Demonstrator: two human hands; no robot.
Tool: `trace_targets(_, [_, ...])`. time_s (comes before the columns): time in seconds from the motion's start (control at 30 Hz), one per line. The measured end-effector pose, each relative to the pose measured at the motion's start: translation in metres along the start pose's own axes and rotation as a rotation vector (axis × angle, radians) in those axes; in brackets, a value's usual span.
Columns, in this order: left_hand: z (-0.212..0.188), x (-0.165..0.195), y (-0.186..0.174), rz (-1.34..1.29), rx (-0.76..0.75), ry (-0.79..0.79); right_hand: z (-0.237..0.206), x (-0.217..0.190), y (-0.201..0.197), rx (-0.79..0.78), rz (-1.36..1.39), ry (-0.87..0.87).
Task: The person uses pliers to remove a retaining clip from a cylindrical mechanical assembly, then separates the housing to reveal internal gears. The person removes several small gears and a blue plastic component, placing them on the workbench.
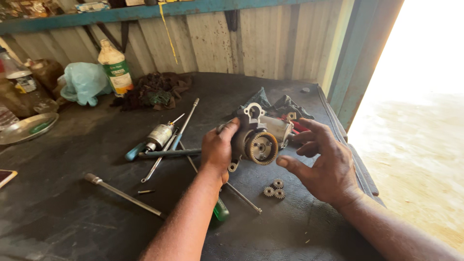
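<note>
The left hand (217, 151) grips a metal gear housing (256, 135) from the left, holding it just above the dark workbench (72, 212), its toothed wheel (261, 147) facing the camera. The right hand (321, 164) hovers just right of it, fingers spread, holding nothing. Three small gears (274, 189) lie below, near the hands. Screwdrivers (159, 145) and rods (123, 195) lie left; a bottle (115, 66) stands far left.

obstacles: small gears (274, 189), screwdrivers (166, 153) | free: bare mat (63, 212) front-left
</note>
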State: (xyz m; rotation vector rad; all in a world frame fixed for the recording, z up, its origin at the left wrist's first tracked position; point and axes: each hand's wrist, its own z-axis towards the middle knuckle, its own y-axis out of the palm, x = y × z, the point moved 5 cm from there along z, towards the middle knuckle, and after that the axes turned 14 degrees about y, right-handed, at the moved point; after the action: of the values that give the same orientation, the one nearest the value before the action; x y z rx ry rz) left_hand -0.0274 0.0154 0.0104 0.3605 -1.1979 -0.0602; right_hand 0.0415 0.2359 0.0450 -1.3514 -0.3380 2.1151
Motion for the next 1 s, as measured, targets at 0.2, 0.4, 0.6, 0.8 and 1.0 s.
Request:
trace_targets(0.2, [-0.001,0.001,-0.005,0.197,0.021,0.113,-0.012,-0.015,0.008,-0.031,-0.177,-0.238])
trace_targets(0.4, [-0.007,0.011,0.004,0.526,0.006,0.248,-0.012,-0.020,0.017,-0.057,-0.318,-0.195])
trace_targets(0.6, [-0.012,0.029,0.011,0.645,-0.009,0.397,-0.004,-0.010,0.017,-0.068,-0.238,0.041])
trace_targets(0.8, [-0.017,0.045,0.014,0.705,0.024,0.596,0.006,0.009,0.021,-0.153,-0.094,0.224])
trace_targets(1.0, [-0.020,0.051,0.015,0.704,-0.001,0.648,0.007,0.019,0.024,-0.182,-0.180,0.250])
